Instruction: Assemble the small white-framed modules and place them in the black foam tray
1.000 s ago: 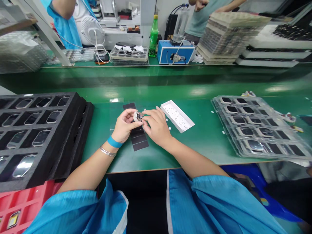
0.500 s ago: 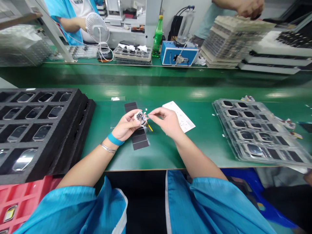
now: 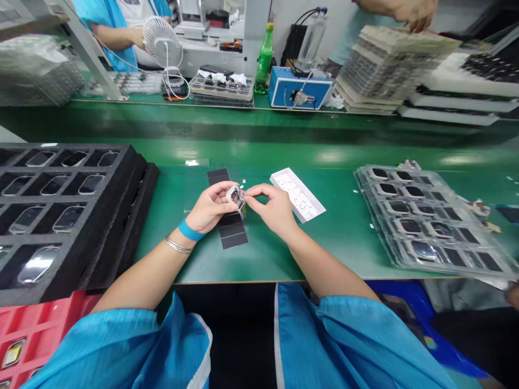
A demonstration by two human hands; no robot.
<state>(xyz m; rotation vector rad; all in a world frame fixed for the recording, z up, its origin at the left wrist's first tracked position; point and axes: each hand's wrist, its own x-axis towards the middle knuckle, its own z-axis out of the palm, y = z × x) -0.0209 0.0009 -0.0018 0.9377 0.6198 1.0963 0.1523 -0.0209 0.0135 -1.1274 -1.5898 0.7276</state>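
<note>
My left hand (image 3: 208,209) grips a small white smartwatch case (image 3: 232,196) between thumb and fingers, with its electronics showing. My right hand (image 3: 274,209) is pinched at the right edge of the case; whatever its fingertips hold is too small and covered to make out. Under the case, a strip of black rectangular sheets (image 3: 234,241) lies on the green bench. Just right of my right hand sits a shallow white box (image 3: 314,215) with many tiny parts scattered inside.
Black foam trays (image 3: 87,213) with watch screens are stacked at left, above a red tray (image 3: 44,324). Clear plastic trays (image 3: 448,249) of watch parts lie at right. Across the bench are a fan (image 3: 162,43), a green bottle (image 3: 264,59), a blue box (image 3: 279,89) and two people.
My right hand has moved slightly left, bringing its fingertips onto the case. The yellow strip hanging from the case is now mostly hidden. More of the white box shows.
</note>
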